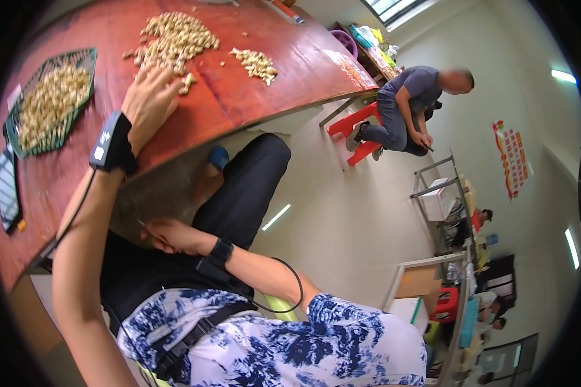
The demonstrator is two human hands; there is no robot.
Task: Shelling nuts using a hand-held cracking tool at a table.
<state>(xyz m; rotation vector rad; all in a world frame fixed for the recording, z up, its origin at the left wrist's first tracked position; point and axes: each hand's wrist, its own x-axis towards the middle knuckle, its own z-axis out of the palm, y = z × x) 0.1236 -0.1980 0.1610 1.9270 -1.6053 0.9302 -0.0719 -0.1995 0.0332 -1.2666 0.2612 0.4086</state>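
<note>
Red table (193, 122) in the head view, nuts loose on its bare surface. Left hand (152, 100) lies palm down at the near side of the main heap (177, 35), fingers extended and slightly parted; tips are lost among the nuts, so cannot tell whether they pinch any. Right hand (174, 236) is low over the lap, below table level, fingers curled toward the thumb. Something thin may poke from the fingertips (too small to settle), so its grip is uncertain too.

Risks, as judged. The small pile (254, 65) sits apart from the heap, toward the table's near edge, with a few strays between: a broad sweep of the left hand could merge the two, or send nuts over the edge, since nothing there acts as a lip. The cable (77, 216) from the left wrist unit (112, 143) trails down the forearm past the table edge; a long reach could snag it. Basket sits just beside that forearm, so a careless elbow could jolt it and spill some.

Containers. Green basket (92, 74), open mesh, left of the hand: well filled with nuts (51, 103), mounded in the middle. Phone (8, 187) lies just beside it, near the table's left end. Farther off, white box (438, 200) on a metal rack; contents not readable.
</note>
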